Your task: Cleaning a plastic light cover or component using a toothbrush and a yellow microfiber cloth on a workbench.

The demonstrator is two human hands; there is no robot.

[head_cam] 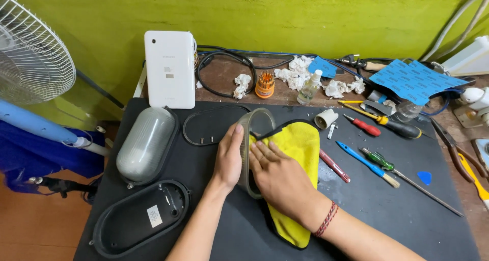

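The clear oval lamp cover stands on its edge near the middle of the black mat, tipped up between both hands, with its upper rim toward 12 o'clock and its lower rim hidden behind the right hand. It looks like thin moulded plastic or glass: light, stiff and smooth, so likely slippery and prone to scratching or cracking if squeezed, and best held by the outer rim rather than the domed face. The left hand is nearly flat, fingers together and extended, pressed against the cover's outer side at 9 o'clock as a brace; it does not close around anything. The right hand is also open and flat, palm down on the yellow cloth, which is soft and limp and lies at 3 o'clock of the cover, its fingertips pushing the cloth toward the cover's inside. At 9 o'clock of the hands lie a ribbed lamp dome and a black lamp base; 2 screwdrivers rest at 2 o'clock
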